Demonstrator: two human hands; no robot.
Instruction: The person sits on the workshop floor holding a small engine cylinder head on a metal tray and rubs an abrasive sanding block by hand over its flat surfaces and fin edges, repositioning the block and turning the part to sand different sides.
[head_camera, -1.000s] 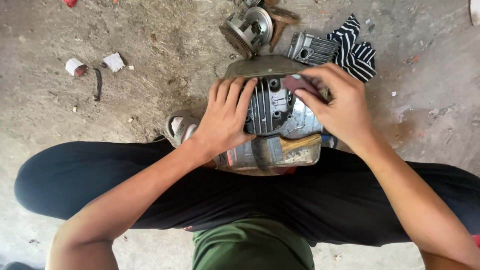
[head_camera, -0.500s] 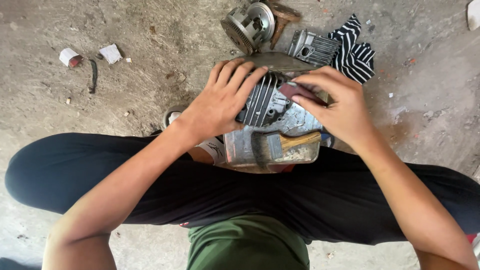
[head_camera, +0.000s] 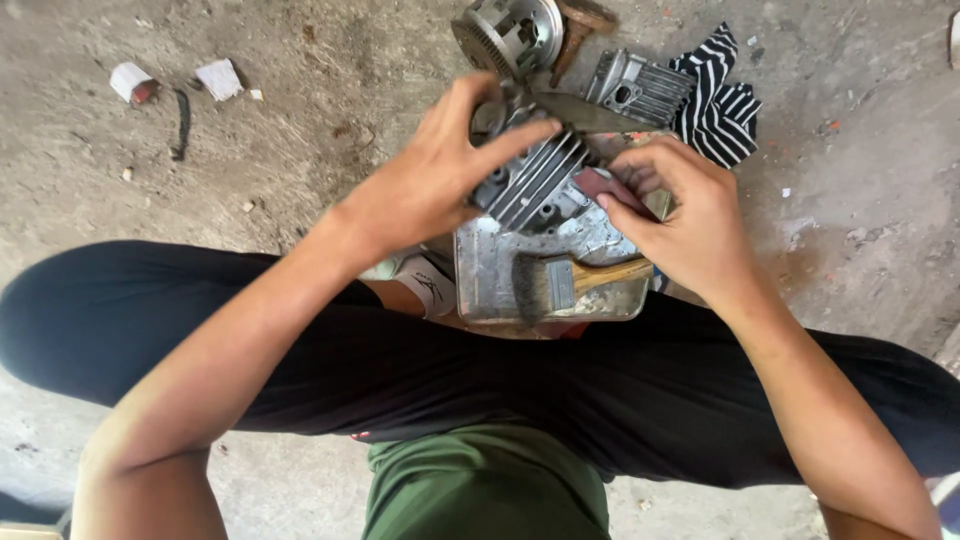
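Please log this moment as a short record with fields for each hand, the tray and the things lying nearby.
left hand: grips the finned metal engine part from its upper left
right hand: presses a small reddish-brown pad against the part's fins
tray: shallow metal tray under the part, holding a paintbrush
beyond the tray: round geared metal part, second finned casting, striped cloth
floor: bare concrete with small scraps

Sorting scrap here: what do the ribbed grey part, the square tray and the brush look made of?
Ribbed grey part: likely cast aluminium, dull matte fins. Square tray: thin sheet metal, scuffed and shiny. Brush: pale wooden handle, metal ferrule, dark bristles.
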